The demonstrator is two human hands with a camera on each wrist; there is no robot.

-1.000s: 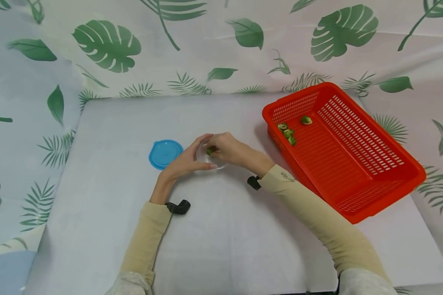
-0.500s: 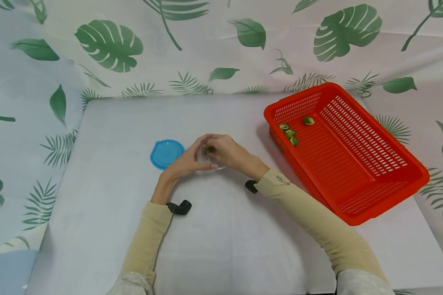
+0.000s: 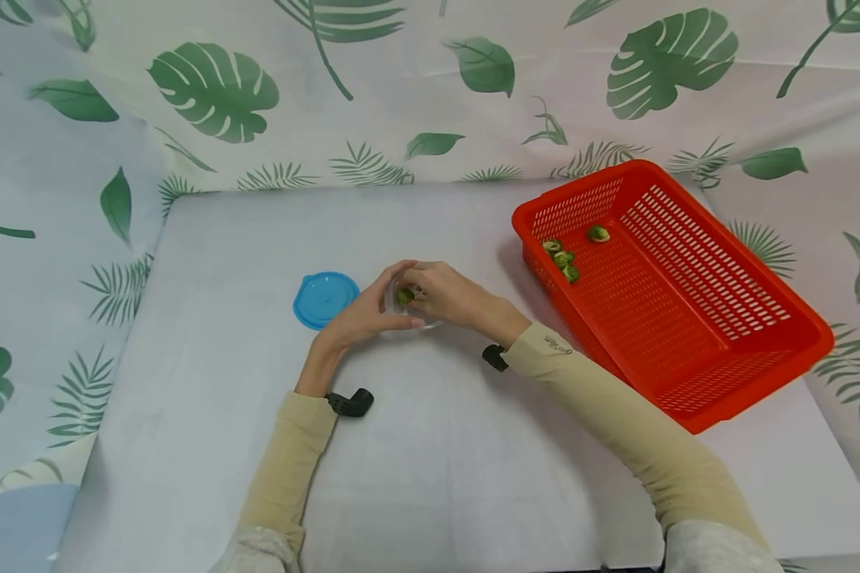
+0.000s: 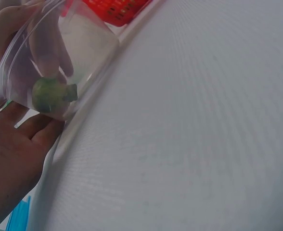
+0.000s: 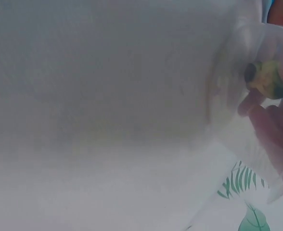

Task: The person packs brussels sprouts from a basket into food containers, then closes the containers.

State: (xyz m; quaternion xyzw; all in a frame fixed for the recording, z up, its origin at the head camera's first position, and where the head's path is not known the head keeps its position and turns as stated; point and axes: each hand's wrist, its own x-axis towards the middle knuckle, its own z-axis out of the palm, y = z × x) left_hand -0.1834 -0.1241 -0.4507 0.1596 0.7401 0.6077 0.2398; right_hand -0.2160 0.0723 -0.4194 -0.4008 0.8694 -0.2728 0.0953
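My left hand (image 3: 361,314) curls round a clear plastic container (image 4: 91,41), which stands on the table in the left wrist view. My right hand (image 3: 450,294) reaches inside it. A green Brussels sprout (image 4: 46,95) is low in the container, against my right fingertips; the right wrist view has the same sprout (image 5: 267,79) through the clear wall, with fingers around it. Left of my left hand lies a round blue lid (image 3: 326,299), flat on the table.
A red plastic basket (image 3: 677,390) stands at an angle on the right of the white table (image 3: 401,461). Several Brussels sprouts (image 3: 563,259) lie in its left end. Leaf-patterned cloth (image 3: 373,79) hangs behind the table.
The right hand has stayed inside the container with small finger movements. The sprout, mostly hidden by the fingers half a second ago, shows more now. Left hand, lid and basket keep their places.
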